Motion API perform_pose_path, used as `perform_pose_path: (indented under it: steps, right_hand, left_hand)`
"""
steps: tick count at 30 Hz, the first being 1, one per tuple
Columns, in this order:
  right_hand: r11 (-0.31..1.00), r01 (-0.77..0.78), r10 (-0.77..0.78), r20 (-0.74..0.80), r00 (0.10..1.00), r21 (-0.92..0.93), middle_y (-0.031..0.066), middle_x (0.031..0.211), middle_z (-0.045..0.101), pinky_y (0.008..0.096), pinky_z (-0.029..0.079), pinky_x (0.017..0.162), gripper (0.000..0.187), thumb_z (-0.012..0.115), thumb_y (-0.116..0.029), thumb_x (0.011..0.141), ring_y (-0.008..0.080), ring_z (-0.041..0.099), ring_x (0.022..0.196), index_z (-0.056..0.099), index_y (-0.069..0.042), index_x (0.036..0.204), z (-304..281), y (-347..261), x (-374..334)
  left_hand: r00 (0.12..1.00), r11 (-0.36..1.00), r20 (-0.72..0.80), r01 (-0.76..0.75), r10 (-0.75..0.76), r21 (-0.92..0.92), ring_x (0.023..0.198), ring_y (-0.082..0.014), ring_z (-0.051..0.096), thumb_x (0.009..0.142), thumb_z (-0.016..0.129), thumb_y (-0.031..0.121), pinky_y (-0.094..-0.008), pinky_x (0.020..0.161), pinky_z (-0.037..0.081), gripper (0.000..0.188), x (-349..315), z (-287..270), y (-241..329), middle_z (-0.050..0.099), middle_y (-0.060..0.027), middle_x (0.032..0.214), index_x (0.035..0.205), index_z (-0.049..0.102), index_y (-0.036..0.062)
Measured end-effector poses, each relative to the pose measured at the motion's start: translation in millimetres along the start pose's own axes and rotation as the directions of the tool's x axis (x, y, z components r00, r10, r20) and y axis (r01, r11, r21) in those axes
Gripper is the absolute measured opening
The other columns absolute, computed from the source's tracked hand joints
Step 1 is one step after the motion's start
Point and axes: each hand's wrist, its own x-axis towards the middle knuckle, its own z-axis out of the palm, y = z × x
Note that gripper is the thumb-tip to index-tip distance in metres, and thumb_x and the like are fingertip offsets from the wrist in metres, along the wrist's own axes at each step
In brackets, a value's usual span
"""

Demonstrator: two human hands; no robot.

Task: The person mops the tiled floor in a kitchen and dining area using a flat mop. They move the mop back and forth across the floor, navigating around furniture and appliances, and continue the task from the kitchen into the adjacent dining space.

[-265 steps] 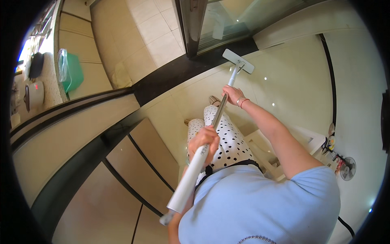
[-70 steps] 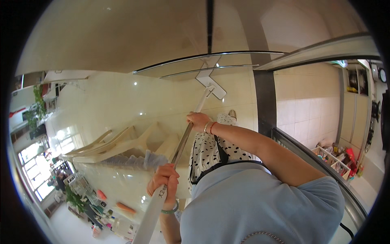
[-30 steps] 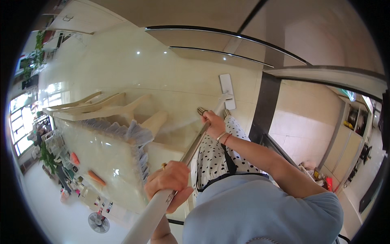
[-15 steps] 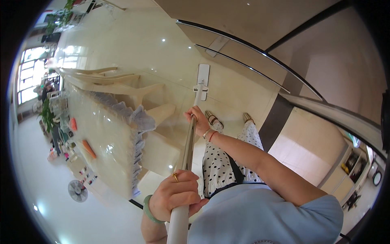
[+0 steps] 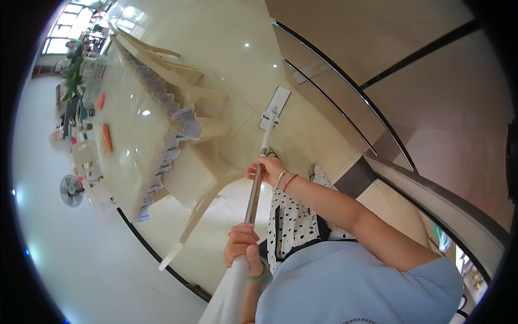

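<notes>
A flat mop with a white and silver pole (image 5: 252, 197) runs from the lower edge up to its rectangular white head (image 5: 279, 101), which lies on the glossy tiled floor. My left hand (image 5: 244, 249), with a green bangle at the wrist, wraps round the upper part of the pole. Farther down, my right hand (image 5: 265, 170) is closed round the silver section, a bracelet and a red cord on its wrist. My feet, partly hidden behind that hand and the pole, stand close to the mop head.
To the left stands a dining table (image 5: 141, 127) with a clear cover and frilled cloth. Cream chairs (image 5: 190, 175) are tucked along it. Brown glossy cabinet panels (image 5: 329, 32) with dark trim rise on the right. A fan (image 5: 71, 190) is at the far left.
My view has turned, and the table and chairs appear rotated. The mop head now sits at a slant, slightly right. My left hand's grip has rolled round the pole; both hands still hold it.
</notes>
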Motion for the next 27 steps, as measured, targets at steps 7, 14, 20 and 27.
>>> perform_pose_path:
  steps: [7, 14, 20, 27]
  right_hand:
    - [0.981, -0.140, 0.123, -0.128, 0.984, -0.135, 0.0083, 0.050, 0.040, 0.0328, 0.035, 0.036, 0.025, 0.050, 0.000, 0.081, 0.0198, 0.042, 0.040, 0.040, -0.005, 0.059, -18.0, 25.8, 47.3]
    - [0.957, -0.288, 0.286, -0.052, 0.957, -0.030, 0.0093, 0.051, 0.041, 0.0348, 0.036, 0.036, 0.020, 0.048, 0.006, 0.078, 0.0215, 0.042, 0.039, 0.042, -0.003, 0.061, -13.1, 5.0, 61.9]
    - [0.964, -0.240, 0.239, -0.023, 0.971, -0.113, 0.0084, 0.052, 0.042, 0.0334, 0.039, 0.040, 0.021, 0.048, 0.005, 0.080, 0.0199, 0.043, 0.041, 0.041, -0.004, 0.062, 10.5, -22.5, 91.9]
    - [0.962, -0.266, 0.264, -0.039, 0.964, -0.061, 0.0022, 0.053, 0.038, 0.0296, 0.039, 0.042, 0.024, 0.050, 0.004, 0.081, 0.0147, 0.040, 0.042, 0.036, -0.007, 0.065, 78.9, -71.2, 131.8]
  left_hand:
    - [0.998, 0.996, -0.013, -0.058, 0.057, -0.065, 0.059, -0.0190, 0.051, 0.093, 0.060, 0.014, -0.0427, 0.067, 0.050, 0.029, -22.5, -0.4, -9.0, 0.051, -0.0055, 0.060, 0.070, 0.043, 0.0084]
    - [0.992, 0.985, 0.069, -0.096, 0.107, -0.143, 0.052, -0.0225, 0.050, 0.081, 0.062, -0.001, -0.0389, 0.060, 0.051, 0.024, 2.2, 1.1, -21.4, 0.051, -0.0067, 0.056, 0.066, 0.045, 0.0064]
    - [0.992, 0.988, 0.072, -0.099, 0.107, -0.117, 0.052, -0.0234, 0.050, 0.078, 0.062, -0.002, -0.0378, 0.060, 0.050, 0.025, 41.9, 5.7, -38.6, 0.051, -0.0062, 0.056, 0.065, 0.043, 0.0065]
    - [0.991, 0.992, 0.087, -0.091, 0.098, -0.086, 0.052, -0.0215, 0.050, 0.081, 0.062, 0.002, -0.0390, 0.062, 0.050, 0.024, 122.2, 4.6, -68.6, 0.051, -0.0054, 0.056, 0.067, 0.043, 0.0075]
